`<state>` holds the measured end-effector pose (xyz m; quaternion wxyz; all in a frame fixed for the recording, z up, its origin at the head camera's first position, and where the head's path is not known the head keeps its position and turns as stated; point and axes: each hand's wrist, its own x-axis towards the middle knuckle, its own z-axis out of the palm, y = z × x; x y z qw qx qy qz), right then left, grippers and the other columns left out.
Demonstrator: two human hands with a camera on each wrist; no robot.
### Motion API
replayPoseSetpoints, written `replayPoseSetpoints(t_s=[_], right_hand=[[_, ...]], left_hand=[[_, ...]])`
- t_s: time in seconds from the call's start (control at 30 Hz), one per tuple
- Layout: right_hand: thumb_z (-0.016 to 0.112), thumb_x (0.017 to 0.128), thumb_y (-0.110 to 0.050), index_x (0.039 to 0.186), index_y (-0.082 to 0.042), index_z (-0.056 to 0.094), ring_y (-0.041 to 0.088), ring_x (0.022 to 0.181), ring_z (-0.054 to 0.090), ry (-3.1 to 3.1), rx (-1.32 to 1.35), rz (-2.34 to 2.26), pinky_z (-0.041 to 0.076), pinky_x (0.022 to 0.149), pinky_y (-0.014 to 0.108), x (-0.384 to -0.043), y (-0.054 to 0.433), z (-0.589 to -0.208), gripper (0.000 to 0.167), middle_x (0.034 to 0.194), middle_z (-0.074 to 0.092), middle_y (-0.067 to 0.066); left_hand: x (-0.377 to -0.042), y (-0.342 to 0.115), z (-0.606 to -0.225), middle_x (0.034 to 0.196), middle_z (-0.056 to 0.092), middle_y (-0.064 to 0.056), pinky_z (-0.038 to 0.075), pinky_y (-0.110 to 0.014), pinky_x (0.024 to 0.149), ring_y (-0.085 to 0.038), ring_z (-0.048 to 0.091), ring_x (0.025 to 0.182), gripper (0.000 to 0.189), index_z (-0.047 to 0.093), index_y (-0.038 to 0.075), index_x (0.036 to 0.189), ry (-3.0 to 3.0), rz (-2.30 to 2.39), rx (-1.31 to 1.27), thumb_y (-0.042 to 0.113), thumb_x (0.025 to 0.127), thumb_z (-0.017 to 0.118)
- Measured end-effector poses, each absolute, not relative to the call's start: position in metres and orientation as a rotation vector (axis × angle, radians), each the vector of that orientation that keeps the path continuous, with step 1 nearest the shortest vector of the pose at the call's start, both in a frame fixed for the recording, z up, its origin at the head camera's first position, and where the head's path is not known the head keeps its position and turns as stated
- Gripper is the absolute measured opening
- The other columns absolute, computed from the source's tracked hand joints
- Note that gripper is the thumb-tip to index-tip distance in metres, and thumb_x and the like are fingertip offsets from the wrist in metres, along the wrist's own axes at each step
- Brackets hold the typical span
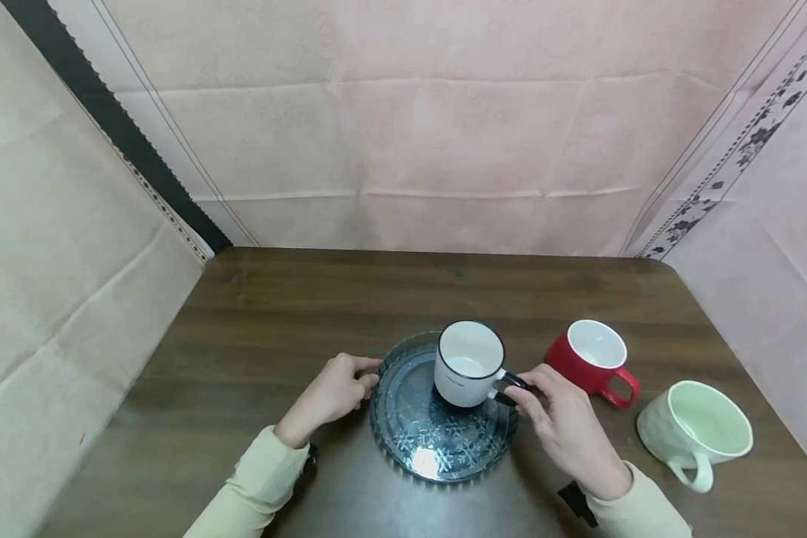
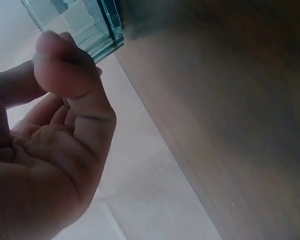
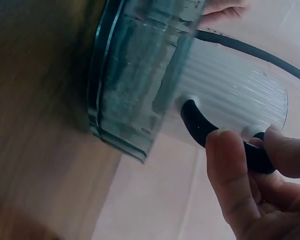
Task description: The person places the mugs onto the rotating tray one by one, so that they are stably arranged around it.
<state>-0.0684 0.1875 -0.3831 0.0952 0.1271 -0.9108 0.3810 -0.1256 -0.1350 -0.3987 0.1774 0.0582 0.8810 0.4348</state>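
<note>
A round, patterned clear glass dish [image 1: 437, 448] with a scalloped edge sits on the table. My left hand [image 1: 339, 392] holds its left edge between fingers and thumb; the left wrist view shows the bent fingers [image 2: 65, 75] against the glass side. Over the back right part of the dish is a white mug [image 1: 467, 366] with a black rim and black handle. My right hand [image 1: 565, 422] pinches that handle [image 3: 200, 125] between thumb and fingers. In the right wrist view, the mug's ribbed white side [image 3: 235, 90] shows beside the glass wall.
A red mug [image 1: 581, 366] with a white inside stands behind my right hand. Farther right, a pale green mug [image 1: 693, 430] has its handle toward me. The brown wooden table [image 1: 255, 321] meets cloth-covered walls [image 1: 430, 149] at the back and sides.
</note>
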Motion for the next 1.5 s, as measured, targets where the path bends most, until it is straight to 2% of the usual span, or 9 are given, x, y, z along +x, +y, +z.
replayPoseSetpoints(t_s=[0.27,0.57,0.8,1.07,1.5], right_hand=[[0.072,0.087,-0.009,0.096,-0.016,0.067,0.015,0.071,0.057,-2.775,0.374,1.284,0.053,0.064,0.025,-0.085,0.176,-0.39,0.012,0.087,0.058,-0.004],[0.072,0.088,-0.011,0.097,-0.016,0.067,0.02,0.073,0.057,-2.827,0.333,1.329,0.053,0.062,0.025,-0.095,0.17,-0.4,0.012,0.088,0.057,-0.002],[0.071,0.088,-0.011,0.099,-0.015,0.067,0.02,0.074,0.057,-2.816,0.34,1.333,0.053,0.062,0.025,-0.1,0.168,-0.399,0.012,0.089,0.058,-0.002],[0.072,0.088,-0.012,0.1,-0.014,0.067,0.019,0.073,0.056,-2.802,0.341,1.309,0.052,0.06,0.025,-0.104,0.165,-0.4,0.013,0.089,0.057,-0.001],[0.072,0.089,-0.014,0.109,-0.011,0.066,0.02,0.078,0.059,-2.808,0.294,1.348,0.054,0.064,0.024,-0.111,0.163,-0.399,0.021,0.096,0.06,0.003]], left_hand=[[-0.125,-0.135,-0.399,0.059,0.051,-0.003,0.042,-0.029,0.048,-0.014,0.048,0.049,0.034,0.059,0.0,0.132,2.501,1.233,0.165,0.007,0.098,0.056],[-0.124,-0.135,-0.402,0.058,0.051,-0.003,0.041,-0.03,0.045,-0.014,0.047,0.046,0.035,0.059,0.0,0.132,2.521,1.22,0.207,0.007,0.098,0.055],[-0.126,-0.135,-0.402,0.06,0.054,-0.006,0.039,-0.029,0.044,-0.014,0.046,0.045,0.035,0.059,0.0,0.132,2.535,1.201,0.219,0.008,0.098,0.055],[-0.127,-0.134,-0.402,0.056,0.049,0.0,0.038,-0.028,0.043,-0.013,0.045,0.044,0.034,0.059,0.001,0.131,2.569,1.173,0.239,0.008,0.098,0.055],[-0.127,-0.133,-0.402,0.053,0.045,0.001,0.037,-0.027,0.043,-0.012,0.042,0.043,0.034,0.059,0.002,0.132,2.581,1.156,0.239,0.009,0.099,0.054]])
